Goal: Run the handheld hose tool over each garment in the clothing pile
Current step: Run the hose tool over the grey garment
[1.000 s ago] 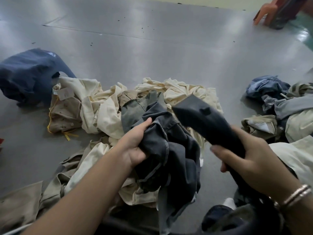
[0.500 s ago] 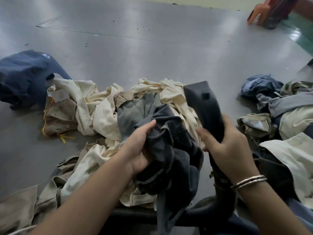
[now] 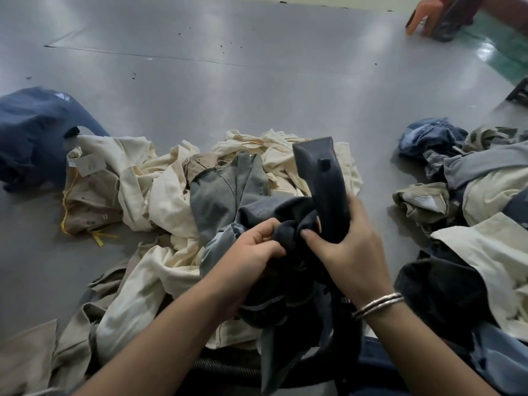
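From the head camera, the right hand (image 3: 347, 247) is wrapped round the handle of the handheld hose tool (image 3: 321, 184), a matt black wand that widens to a flat, squared-off nozzle mouth. The tool stands nearly upright, its mouth pointing away from the person above the right hand, and a small raised button sits on the face turned to the camera. A ribbed black hose (image 3: 225, 367) shows below both forearms, at the bottom of the view. Two thin metal bangles (image 3: 377, 304) circle the right wrist.

The left hand (image 3: 251, 250) clenches a bunched fold of the dark grey garment (image 3: 274, 210), just beside the right hand's fingers, which also touch the cloth. This garment is charcoal, with lighter stitched seams and a paler, washed-out grey panel beyond the left hand; its lower part hangs down between the two forearms.

Past and to the left of the left hand spreads the clothing pile (image 3: 160, 184), mostly cream and beige pieces, crumpled, one with a paper tag and yellow string. Farther left lies a navy garment (image 3: 34, 130). To the right of the right hand a second heap (image 3: 471, 181) mixes blue, olive and cream cloth. All of it rests on the grey table (image 3: 257, 81).
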Demonstrator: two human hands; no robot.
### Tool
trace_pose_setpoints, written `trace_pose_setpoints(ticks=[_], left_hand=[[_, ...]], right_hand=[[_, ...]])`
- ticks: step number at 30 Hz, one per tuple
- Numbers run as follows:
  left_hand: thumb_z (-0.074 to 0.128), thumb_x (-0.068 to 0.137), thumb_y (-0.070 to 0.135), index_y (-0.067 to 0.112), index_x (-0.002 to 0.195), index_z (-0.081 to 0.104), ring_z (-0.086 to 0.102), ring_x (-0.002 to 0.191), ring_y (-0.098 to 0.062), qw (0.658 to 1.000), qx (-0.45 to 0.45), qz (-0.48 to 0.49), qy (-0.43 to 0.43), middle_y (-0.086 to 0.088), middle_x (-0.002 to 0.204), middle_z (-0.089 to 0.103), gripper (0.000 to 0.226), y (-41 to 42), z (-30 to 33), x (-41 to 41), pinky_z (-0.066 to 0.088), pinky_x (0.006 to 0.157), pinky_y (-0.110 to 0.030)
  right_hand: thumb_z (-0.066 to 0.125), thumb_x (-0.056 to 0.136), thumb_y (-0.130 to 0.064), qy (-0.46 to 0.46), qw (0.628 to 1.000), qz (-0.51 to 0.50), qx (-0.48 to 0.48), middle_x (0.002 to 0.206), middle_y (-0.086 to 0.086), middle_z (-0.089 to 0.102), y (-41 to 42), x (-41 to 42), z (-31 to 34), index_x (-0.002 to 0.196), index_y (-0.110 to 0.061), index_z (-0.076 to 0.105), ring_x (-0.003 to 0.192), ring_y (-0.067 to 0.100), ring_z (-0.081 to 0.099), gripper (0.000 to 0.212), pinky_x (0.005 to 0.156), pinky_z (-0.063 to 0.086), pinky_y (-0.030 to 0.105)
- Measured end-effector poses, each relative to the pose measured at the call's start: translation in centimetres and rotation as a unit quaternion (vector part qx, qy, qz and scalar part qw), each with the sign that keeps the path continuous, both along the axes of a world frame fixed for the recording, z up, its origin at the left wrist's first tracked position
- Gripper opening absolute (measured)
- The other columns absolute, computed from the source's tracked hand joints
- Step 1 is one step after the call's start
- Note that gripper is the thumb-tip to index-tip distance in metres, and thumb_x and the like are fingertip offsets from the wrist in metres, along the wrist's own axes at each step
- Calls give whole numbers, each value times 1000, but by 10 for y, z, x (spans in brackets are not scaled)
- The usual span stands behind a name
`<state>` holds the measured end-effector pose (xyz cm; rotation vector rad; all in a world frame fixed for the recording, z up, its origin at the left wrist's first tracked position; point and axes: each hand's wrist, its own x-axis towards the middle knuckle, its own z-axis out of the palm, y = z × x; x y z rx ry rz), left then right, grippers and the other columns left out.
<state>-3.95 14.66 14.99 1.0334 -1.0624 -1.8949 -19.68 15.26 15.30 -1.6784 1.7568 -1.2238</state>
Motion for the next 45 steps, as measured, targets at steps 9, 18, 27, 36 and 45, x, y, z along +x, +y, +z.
trace_pose_setpoints(ticks=[9,18,27,36,45], left_hand=[[41,68,3,2,98,70,70,68,-25,942,158,180,234,-18,82,72,42,-13,-2,34,61,63,-35],[61,89,42,12,82,71,60,56,1,929,-97,16,-357,13,57,65,33,-1,-4,22,46,50,-17],[61,80,27,8,88,79,72,85,-26,967,191,42,161,-15,96,74,27,-4,0,23,59,68,-35],[63,64,56,22,97,74,72,85,-15,991,123,60,6,-2,95,76,49,-6,4,20,56,59,-23],[52,85,57,14,103,76,67,104,-28,972,168,47,157,-14,114,69,52,-8,5,14,57,81,-35]], right_hand=[[65,73,12,-359,930,-77,19,75,-2,63,-24,-38,26,90,-22,58,63,12,60,38,54,52,26],[63,66,2,-470,879,59,55,82,8,66,-12,-33,30,114,-2,56,71,21,67,49,57,54,31],[57,81,9,-446,886,-84,93,54,-3,62,-29,-56,21,88,-8,58,47,12,61,18,43,48,24],[68,64,-4,-382,921,-44,70,74,4,65,-32,-53,17,96,-18,60,57,16,63,36,48,51,29],[66,81,5,-180,969,-12,171,99,5,66,-45,-30,-38,109,-14,56,90,16,63,36,80,51,25]])
